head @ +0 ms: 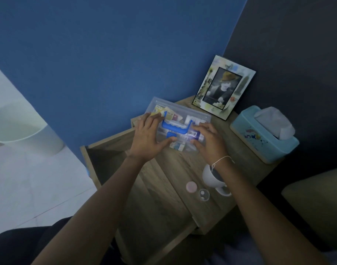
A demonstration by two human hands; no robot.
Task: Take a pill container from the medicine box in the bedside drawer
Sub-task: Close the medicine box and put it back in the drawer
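Observation:
A clear plastic medicine box point(190, 113) with a blue handle point(176, 128) rests on top of the wooden bedside table point(163, 180). Packets and a tube show through its closed lid. My left hand point(148, 139) grips the box's left side, thumb at the front near the blue latch. My right hand point(209, 141) grips its right front corner. A small clear round pill container point(204, 194) lies on the tabletop nearer me, with its pink cap point(191, 186) beside it. The drawer point(98, 152) stands pulled open to the left.
A white cup point(213, 178) stands under my right wrist. A light blue tissue box point(263, 134) sits at the table's right edge, a photo frame point(224, 87) leans at the back. A blue wall lies behind, a white bin point(26, 127) on the floor left.

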